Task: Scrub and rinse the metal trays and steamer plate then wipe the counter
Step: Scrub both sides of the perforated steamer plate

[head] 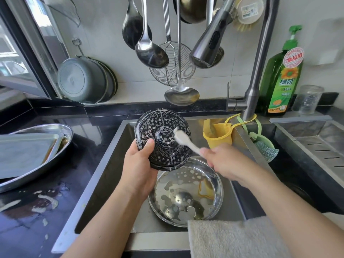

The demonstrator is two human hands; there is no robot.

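On the left counter, a rectangular metal tray [26, 149] lies in an oval tray [37, 164], unwashed by the look of it. Over the sink [111, 164], the left hand [138, 164] grips the soapy perforated steamer plate [162, 138]; the right hand [223, 162] pinches a white brush [183, 139] against its centre. Scrubbing is in hand; rinsing under the faucet [210, 41] likely follows.

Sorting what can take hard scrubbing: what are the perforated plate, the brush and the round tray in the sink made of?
Steamer plate: looks like dark-coated or stained metal, perforated, foam-streaked. Brush: seemingly white plastic, matte. Round tray: likely stainless steel, mirror-shiny.
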